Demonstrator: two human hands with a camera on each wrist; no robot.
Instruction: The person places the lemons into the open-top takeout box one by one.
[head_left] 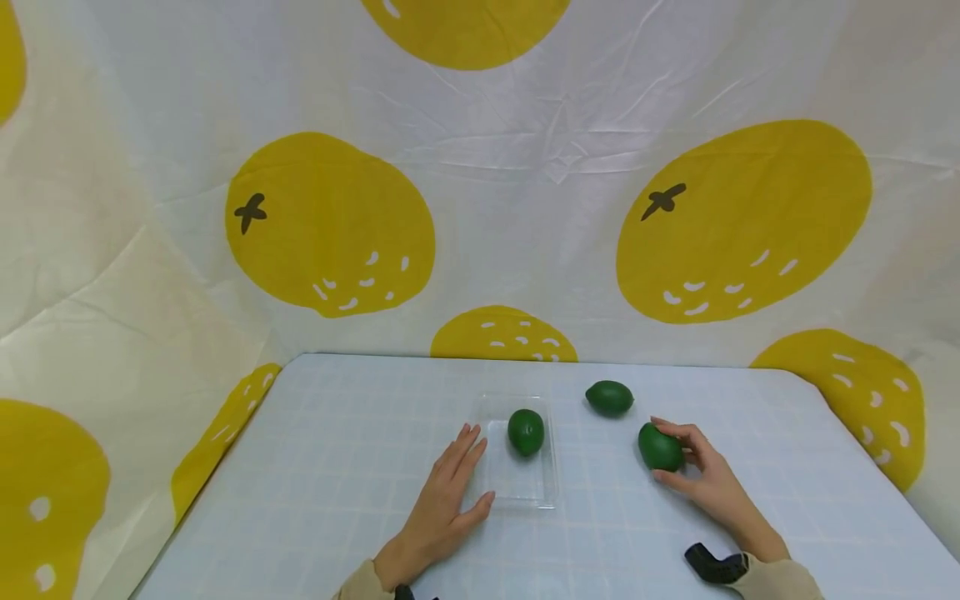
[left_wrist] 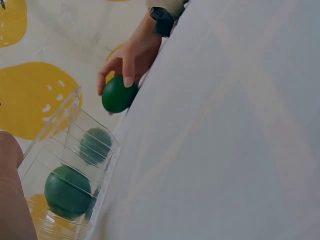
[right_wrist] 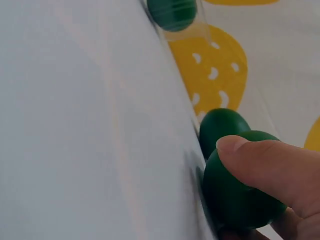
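A clear plastic container (head_left: 517, 492) stands on the table with one green lime (head_left: 526, 432) inside it. My left hand (head_left: 447, 497) rests along the container's left side, its fingers mostly straight. To the right, my right hand (head_left: 705, 475) grips a second lime (head_left: 660, 448) between thumb and fingers; in the right wrist view the thumb lies across this lime (right_wrist: 240, 195). A third lime (head_left: 609, 398) lies on the table farther back, between the container and the right hand. Only part of the left hand (left_wrist: 12, 185) shows in the left wrist view.
A white table (head_left: 300, 467) with a faint grid pattern carries everything. Behind it and at its sides hangs a pale cloth (head_left: 525, 208) printed with large yellow fruit. A black strap device (head_left: 716, 565) sits at the right wrist.
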